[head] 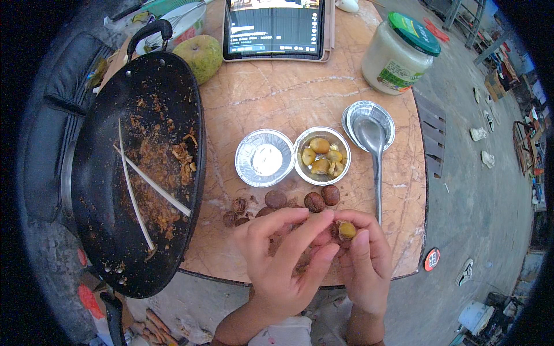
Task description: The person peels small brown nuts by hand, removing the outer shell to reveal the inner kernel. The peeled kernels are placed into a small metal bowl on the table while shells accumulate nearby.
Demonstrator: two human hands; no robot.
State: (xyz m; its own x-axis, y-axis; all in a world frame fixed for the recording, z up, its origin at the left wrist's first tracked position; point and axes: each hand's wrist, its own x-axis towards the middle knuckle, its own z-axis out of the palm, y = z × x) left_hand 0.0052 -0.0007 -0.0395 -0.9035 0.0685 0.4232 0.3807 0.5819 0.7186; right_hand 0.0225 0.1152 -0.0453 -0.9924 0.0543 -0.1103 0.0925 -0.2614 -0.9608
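Observation:
Between the thumb and fingers of my right hand (365,255) is a partly peeled chestnut (347,230), its yellow kernel showing out of brown shell. My left hand (288,255) is beside it, fingers spread and curved, the fingertips close to the right hand; whether they touch the nut is unclear. Brown unpeeled chestnuts (314,202) and bits of shell (238,204) lie just beyond the hands, partly hidden by them. Peeled yellow chestnuts (319,146) sit in a round foil cup (299,168). An empty foil cup (244,158) stands to its left.
A black wok (97,142) with food residue and two white sticks (136,214) fills the left. A metal spoon (377,173) rests in stacked foil cups (391,123). Behind stand a green-lidded jar (396,56), a tablet (277,30) and a green round fruit (199,56).

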